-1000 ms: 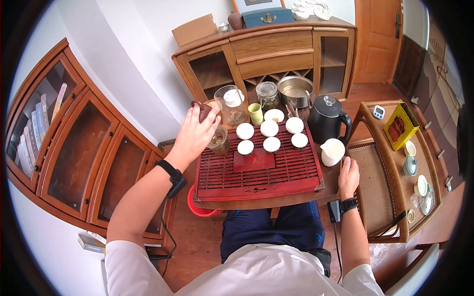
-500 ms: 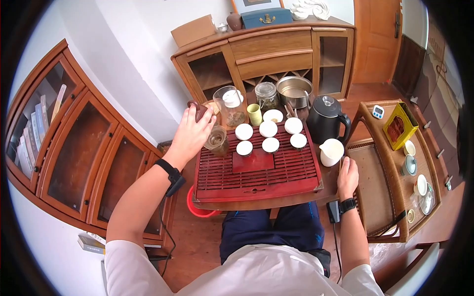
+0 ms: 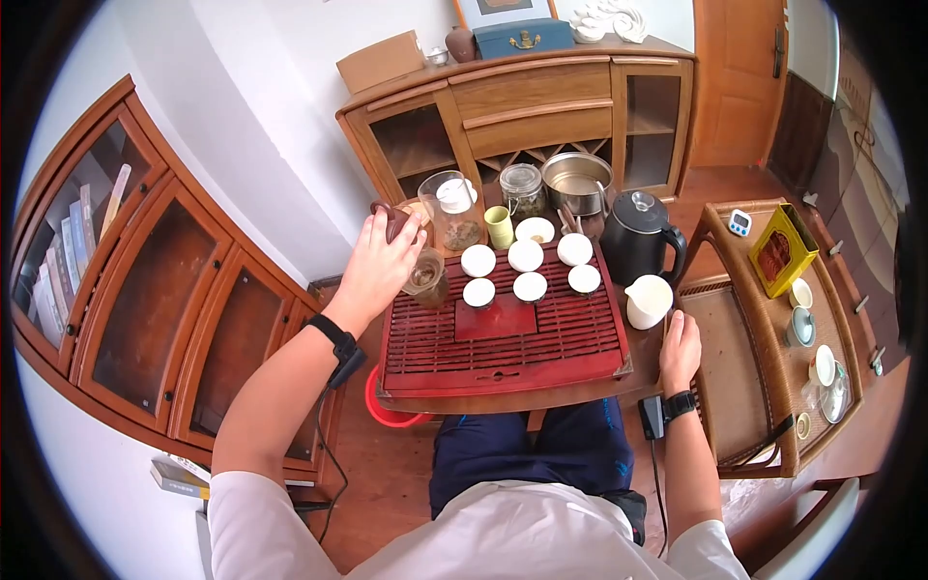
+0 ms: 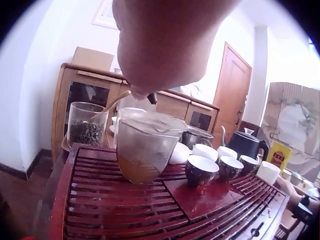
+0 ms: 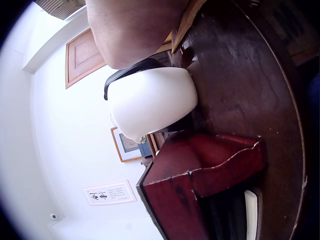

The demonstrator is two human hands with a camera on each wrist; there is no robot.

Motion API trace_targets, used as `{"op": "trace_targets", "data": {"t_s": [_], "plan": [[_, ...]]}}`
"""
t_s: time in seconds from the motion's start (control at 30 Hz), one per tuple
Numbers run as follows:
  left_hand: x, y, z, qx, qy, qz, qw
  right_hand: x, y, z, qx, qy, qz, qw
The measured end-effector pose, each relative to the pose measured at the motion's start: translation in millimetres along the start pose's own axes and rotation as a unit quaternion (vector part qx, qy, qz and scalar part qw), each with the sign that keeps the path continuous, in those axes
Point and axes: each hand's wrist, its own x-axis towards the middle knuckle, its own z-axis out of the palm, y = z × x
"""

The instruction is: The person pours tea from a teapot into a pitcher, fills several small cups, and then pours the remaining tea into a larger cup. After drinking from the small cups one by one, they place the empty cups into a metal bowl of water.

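Brown pot (image 3: 394, 220), upper left of centre in the head view, sits mostly hidden in the left hand (image 3: 375, 273), fingers curled round it; amber liquid fills the lower glass pitcher (image 4: 147, 145). The right hand (image 3: 681, 350) lies loose, holding nothing, at the table (image 3: 640, 362).

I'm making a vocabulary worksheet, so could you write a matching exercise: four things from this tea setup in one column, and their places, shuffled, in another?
Things
1. Yellow tin
2. Blue box
3. White pitcher
4. Six small cups

Places
A. On top of the wooden cabinet
B. In two rows on the red slatted tray
C. On the wicker stand
D. Beside the right hand

Right pairs: 1-C, 2-A, 3-D, 4-B
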Motion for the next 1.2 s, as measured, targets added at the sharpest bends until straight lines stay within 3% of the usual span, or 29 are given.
{"op": "trace_targets", "data": {"t_s": [1.2], "plan": [[-6.5,8.7,-7.7,-0.027,-0.012,0.001,1.000,1.6,2.8,1.3,-0.001,-0.009,0.013,1.000]]}}
